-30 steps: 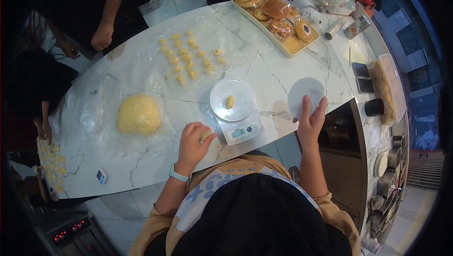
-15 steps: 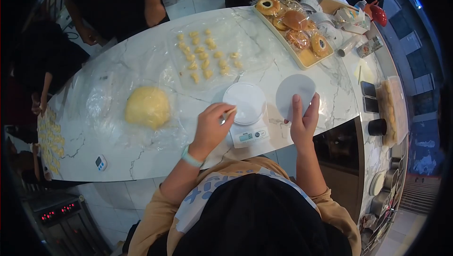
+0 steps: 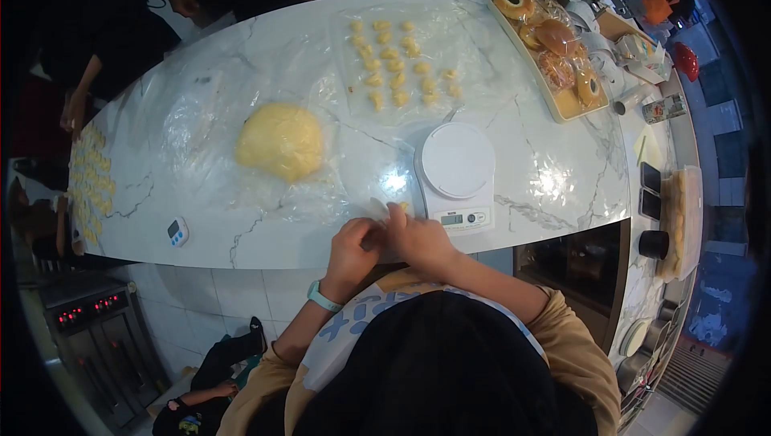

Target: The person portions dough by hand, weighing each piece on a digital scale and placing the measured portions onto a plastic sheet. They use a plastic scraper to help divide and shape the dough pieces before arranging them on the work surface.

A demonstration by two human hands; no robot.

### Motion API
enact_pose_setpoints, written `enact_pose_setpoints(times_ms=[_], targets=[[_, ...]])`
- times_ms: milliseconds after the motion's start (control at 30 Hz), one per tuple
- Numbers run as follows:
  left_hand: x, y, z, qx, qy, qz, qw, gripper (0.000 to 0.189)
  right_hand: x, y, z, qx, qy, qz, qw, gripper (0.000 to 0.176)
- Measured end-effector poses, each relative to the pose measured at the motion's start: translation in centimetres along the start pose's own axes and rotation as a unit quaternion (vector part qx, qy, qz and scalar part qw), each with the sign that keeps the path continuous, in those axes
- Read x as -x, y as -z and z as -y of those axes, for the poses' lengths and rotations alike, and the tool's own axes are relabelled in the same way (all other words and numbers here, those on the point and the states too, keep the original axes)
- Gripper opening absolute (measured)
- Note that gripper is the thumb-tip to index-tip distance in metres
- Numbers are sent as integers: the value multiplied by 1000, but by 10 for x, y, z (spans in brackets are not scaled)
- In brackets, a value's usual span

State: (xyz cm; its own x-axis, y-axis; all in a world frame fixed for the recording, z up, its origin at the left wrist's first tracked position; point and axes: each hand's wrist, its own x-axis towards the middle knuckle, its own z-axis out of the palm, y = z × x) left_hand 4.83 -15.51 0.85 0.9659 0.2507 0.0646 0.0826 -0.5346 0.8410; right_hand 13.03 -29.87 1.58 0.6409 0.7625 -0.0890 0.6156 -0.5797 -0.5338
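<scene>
My left hand (image 3: pixel 353 250) and my right hand (image 3: pixel 422 242) meet at the table's front edge, left of the white kitchen scale (image 3: pixel 458 161). A pale translucent dough scraper (image 3: pixel 377 209), seen partly and nearly edge-on, shows at my right fingertips. My left fingers are curled, and whatever they hold is hidden. A bit of yellow dough (image 3: pixel 405 206) shows just beyond my right hand. The scale's round plate carries nothing. Farther left, a large mound of yellow dough (image 3: pixel 281 143) lies on plastic sheeting. Several small dough pieces (image 3: pixel 397 79) sit in rows behind the scale.
A tray of wrapped buns (image 3: pixel 554 46) stands at the back right. A timer (image 3: pixel 177 231) lies near the front left edge. More dough pieces (image 3: pixel 90 183) cover the far left end, beside other people. Two phones (image 3: pixel 650 191) and a black cup (image 3: pixel 654 244) rest at right.
My right hand has swung left from beyond the scale to meet my left hand, bringing the scraper. My left hand has drawn back from the scale's plate. The camera view has shifted.
</scene>
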Motion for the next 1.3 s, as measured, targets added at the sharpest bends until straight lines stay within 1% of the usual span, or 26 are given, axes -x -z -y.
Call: enact_pose_setpoints(times_ms=[33, 67, 133, 200, 233, 300, 333, 367, 400, 433, 467, 500, 567, 633, 667, 733, 767, 833, 867, 933, 1033, 1067, 1133, 1167, 1233, 1300], targets=[[-1, 2, -1, 31, 56, -9, 998, 16, 4, 1, -1, 2, -1, -2, 1000, 33], [-6, 4, 0, 33, 53, -7, 998, 16, 10, 3, -4, -32, 7, -26, 999, 33], [-23, 8, 2, 266, 89, -142, 949, 8, 19, 13, -10, -65, 13, -50, 997, 34], [-47, 13, -16, 284, 68, -127, 948, 9, 31, 36, -7, -119, -57, -71, 989, 35], [-60, 13, -26, 300, 45, -113, 946, 12, 36, 47, -7, -118, -58, -74, 989, 35], [-82, -5, -43, 340, 39, -27, 939, 16, 44, 68, -12, -220, -140, -167, 951, 34], [-90, -18, -51, 333, 16, 18, 943, 18, 46, 73, -19, -217, -142, -172, 950, 34], [-97, -29, -57, 325, -7, 64, 944, 20, 48, 78, -25, -224, -124, -259, 931, 31], [-104, -40, -55, 327, -11, 68, 943, 20, 50, 82, -31, -230, -104, -344, 905, 29], [-111, -50, -55, 172, -140, 60, 973, 18, 53, 89, -34, -226, -106, -348, 903, 29], [-114, -58, -54, 12, -264, 49, 963, 17, 57, 98, -36, -237, -124, -369, 890, 27], [-113, -60, -51, 14, -270, 52, 961, 17, 61, 105, -39, -248, -142, -389, 876, 25], [-98, -45, -50, -45, -246, -51, 967, 13, 70, 112, -46, -248, -146, -410, 865, 24], [-73, -31, -37, 30, -101, -24, 994, 14, 76, 118, -51, -270, -155, -451, 836, 24], [-59, -24, -33, 27, -100, -20, 994, 14, 78, 120, -51, -279, -164, -464, 825, 25], [-35, -11, -25, -52, -38, 22, 998, 12, 80, 119, -58, -288, -177, -473, 814, 25], [-27, -8, -17, -55, -36, 25, 998, 12, 80, 118, -60, -292, -187, -483, 804, 25], [-20, -7, -3, -118, -107, 15, 987, 7, 78, 118, -58, -291, -193, -491, 798, 26], [-21, -6, 0, -117, -108, 17, 987, 7, 78, 119, -58, -292, -185, -493, 799, 26], [-25, -6, -2, -78, -55, -58, 994, 10, 79, 120, -58, -291, -180, -494, 799, 26], [-39, -4, -13, -11, -9, -62, 998, 14, 79, 121, -59, -290, -167, -495, 802, 26], [-38, -4, -14, -9, -10, -60, 998, 14, 79, 122, -60, -284, -170, -496, 802, 25], [-37, -7, -16, 2, 3, 30, 1000, 15, 80, 122, -61, -275, -177, -501, 802, 24], [-38, -10, -16, 4, 0, 33, 999, 15, 80, 122, -61, -277, -173, -498, 803, 24], [-39, -16, -13, -34, -86, 27, 995, 20, 80, 120, -60, -278, -173, -498, 803, 24], [-41, -18, -10, -47, -85, 45, 994, 20, 80, 119, -61, -267, -157, -489, 815, 25]])
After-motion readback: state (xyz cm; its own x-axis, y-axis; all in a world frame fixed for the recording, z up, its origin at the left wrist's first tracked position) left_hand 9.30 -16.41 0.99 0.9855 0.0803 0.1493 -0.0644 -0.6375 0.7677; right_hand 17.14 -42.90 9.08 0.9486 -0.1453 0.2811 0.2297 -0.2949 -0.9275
